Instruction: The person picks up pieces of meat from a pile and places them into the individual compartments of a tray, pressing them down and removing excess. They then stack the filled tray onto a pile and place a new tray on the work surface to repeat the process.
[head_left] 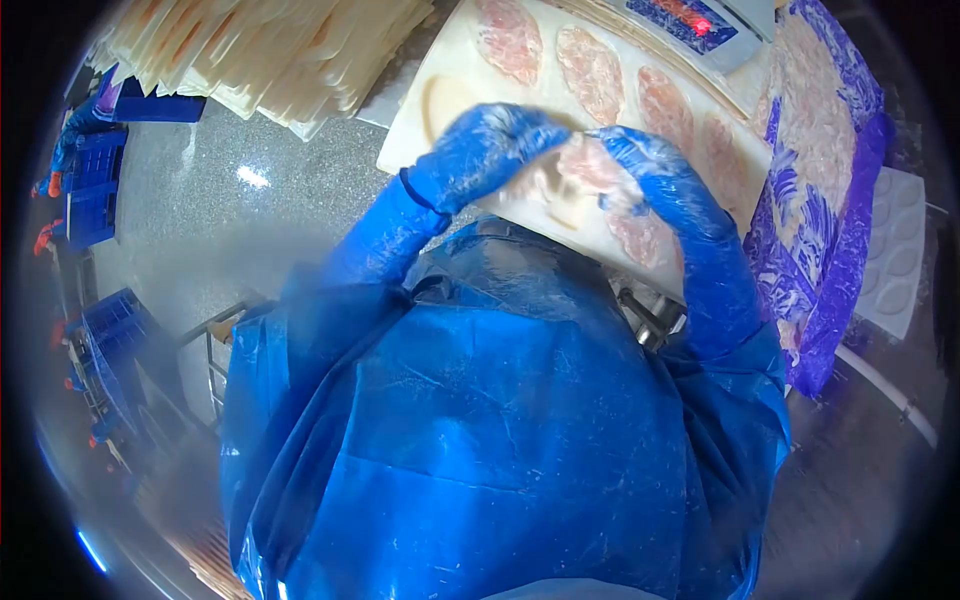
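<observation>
Both my hands wear blue gloves smeared with pale paste and meet above a white mould tray [400,140] with oval hollows. My right hand [650,170] is closed on a piece of pale pink raw meat [590,168] that hangs under its fingers. My left hand [495,150] is closed in a pinch, its fingertips close to those of the right; what they grip, if anything, is hidden. Flat oval portions of raw meat [590,72] fill several hollows. The hollow [448,105] beside my left hand is bare, and another below the hands is partly hidden.
Stacked pale sheets or trays [260,50] stand at upper left. A scale with a lit red display [690,20] is at the top. To the right, a purple plastic sheet [860,200] bears a mass of raw meat [815,100]. Another mould tray [895,250] lies beyond. Blue crates [95,185] stand far left.
</observation>
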